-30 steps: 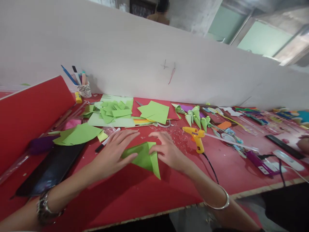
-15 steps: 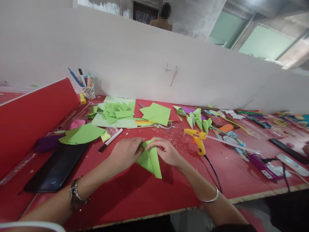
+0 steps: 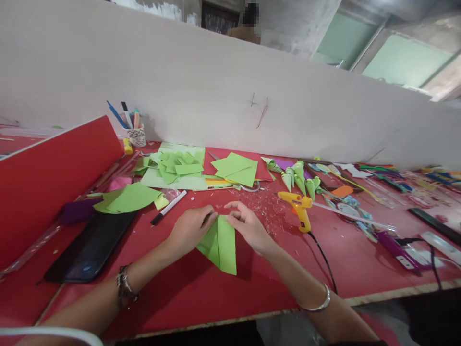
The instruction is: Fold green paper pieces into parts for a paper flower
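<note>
A sheet of green paper [image 3: 224,247], partly rolled into a cone with a fold down its middle, hangs between my two hands above the red table. Its narrow end points up and its wide edge faces me. My left hand [image 3: 191,229] pinches the upper left side, with the fingertips partly hidden behind the paper. At the upper right corner, my right hand [image 3: 251,229] holds the edge near its thumb, the index finger bent and lifted a little above it. A yellow glue gun [image 3: 298,207] lies to the right of my right hand.
Green paper pieces [image 3: 180,168] and green sheets [image 3: 237,169] lie behind my hands. Small green paper cones [image 3: 298,177] stand behind the glue gun. At left are a black phone [image 3: 91,247], a marker [image 3: 168,208] and a pen cup [image 3: 136,135]. Another person [image 3: 248,26] is beyond the partition.
The paper has turned slightly, and its lower tip has shifted left and toward me. My right hand's index finger has lifted off the paper's top. The camera has swung slightly left.
</note>
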Available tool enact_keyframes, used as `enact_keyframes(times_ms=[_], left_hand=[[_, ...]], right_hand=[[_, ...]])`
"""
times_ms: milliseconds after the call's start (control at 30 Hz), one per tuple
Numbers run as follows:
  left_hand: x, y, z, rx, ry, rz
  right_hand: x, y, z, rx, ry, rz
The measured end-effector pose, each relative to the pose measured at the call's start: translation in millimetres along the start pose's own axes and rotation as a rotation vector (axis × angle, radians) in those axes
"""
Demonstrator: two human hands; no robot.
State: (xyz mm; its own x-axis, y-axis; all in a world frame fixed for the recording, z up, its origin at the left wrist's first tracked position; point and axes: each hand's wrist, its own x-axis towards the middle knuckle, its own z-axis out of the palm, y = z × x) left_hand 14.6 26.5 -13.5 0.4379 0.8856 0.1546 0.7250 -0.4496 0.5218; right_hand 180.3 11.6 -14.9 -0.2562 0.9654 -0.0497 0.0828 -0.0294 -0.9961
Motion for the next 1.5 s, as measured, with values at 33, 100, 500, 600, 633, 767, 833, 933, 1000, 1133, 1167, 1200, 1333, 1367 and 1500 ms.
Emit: enact_keyframes(times_ms=[33,100,500,600,633,767,833,933,1000,1133,1167,1200,1333,1367,1500], left_hand=[[0.4,-1.1,0.9,-0.027,0.005,-0.007],[1.0,-3.6,2.5,-0.079,0.015,-0.033],[1.2,-11.9,10.2,-0.260,0.056,-0.113],[1.4,-12.9,11.6,-0.272,0.070,-0.123],[1.2,-12.9,11.8,-0.273,0.075,-0.121],[0.1,-12.5,12.8,-0.266,0.089,-0.114],[0.1,-13.3,13.6,-0.257,0.088,-0.120],[0.9,-15.9,14.8,-0.253,0.098,-0.134],[1.6,-17.5,15.0,-0.262,0.101,-0.134],[1.8,-17.1,13.9,-0.212,0.074,-0.152],[1.4,-16.2,13.2,-0.181,0.071,-0.162],[0.9,-15.1,12.3,-0.149,0.069,-0.170],[-1.1,-12.2,7.7,-0.086,0.065,-0.175],[-1.3,-12.5,6.5,-0.086,0.056,-0.169],[0.0,-19.1,2.7,-0.048,-0.010,-0.142]], right_hand=[[-0.9,1.2,1.5,0.026,0.010,0.021],[-2.0,4.3,3.7,0.075,0.009,0.066],[1.2,19.3,12.0,0.108,0.008,0.136],[0.8,19.1,12.8,0.084,-0.022,0.119],[0.7,18.6,13.0,0.074,-0.029,0.112],[0.8,17.9,13.5,0.028,-0.039,0.075],[0.7,19.3,13.7,0.012,-0.036,0.055],[0.4,22.9,13.3,0.003,-0.026,0.047],[0.3,25.1,12.5,0.013,-0.014,0.061],[0.5,25.7,11.3,0.026,0.012,0.068],[0.3,25.2,11.5,0.020,0.010,0.053],[0.0,24.7,11.8,0.009,0.002,0.032],[-2.0,23.6,12.4,-0.059,-0.007,-0.019],[-2.3,23.7,11.7,-0.065,0.013,-0.010],[-1.5,23.6,5.3,-0.059,0.119,0.037]])
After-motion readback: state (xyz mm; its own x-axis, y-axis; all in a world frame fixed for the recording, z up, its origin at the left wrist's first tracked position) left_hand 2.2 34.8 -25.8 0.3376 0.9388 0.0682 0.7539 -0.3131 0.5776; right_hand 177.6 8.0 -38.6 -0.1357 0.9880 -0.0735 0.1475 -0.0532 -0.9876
